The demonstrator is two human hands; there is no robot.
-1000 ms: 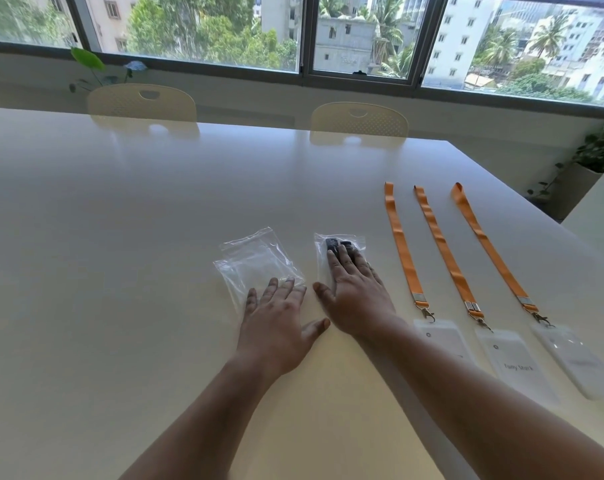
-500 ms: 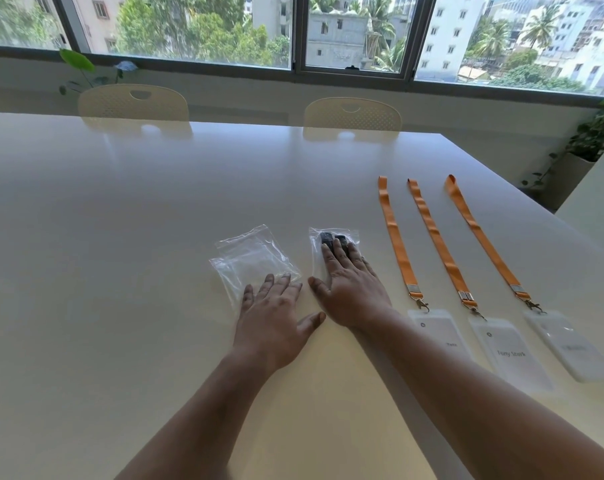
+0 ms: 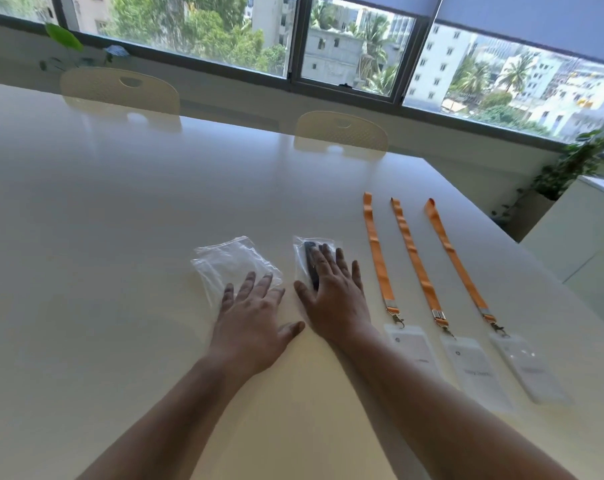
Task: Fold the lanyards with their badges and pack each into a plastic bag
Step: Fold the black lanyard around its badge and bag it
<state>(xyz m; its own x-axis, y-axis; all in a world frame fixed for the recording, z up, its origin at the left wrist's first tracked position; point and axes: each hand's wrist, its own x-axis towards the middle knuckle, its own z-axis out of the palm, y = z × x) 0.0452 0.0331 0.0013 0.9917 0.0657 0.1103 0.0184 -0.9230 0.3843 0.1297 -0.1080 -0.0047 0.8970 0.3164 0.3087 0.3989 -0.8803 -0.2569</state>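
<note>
Right hand (image 3: 331, 292) presses flat on packed bag (image 3: 311, 261).

Lanyards (image 3: 377, 253): orange straps; badges (image 3: 413, 348): clear sleeves, white cards; bags (image 3: 232, 262): clear plastic; packed bag (image 3: 302, 251): dark contents; surface (image 3: 120, 237): cream; chairs (image 3: 120, 90): beige, perforated.

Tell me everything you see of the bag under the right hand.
The bag is clear, crinkly plastic, lying flat on the white table, right of the empty clear bags. A dark object shows inside; what it is cannot be told. The right hand rests flat on it, fingers straight, covering its near part.
</note>
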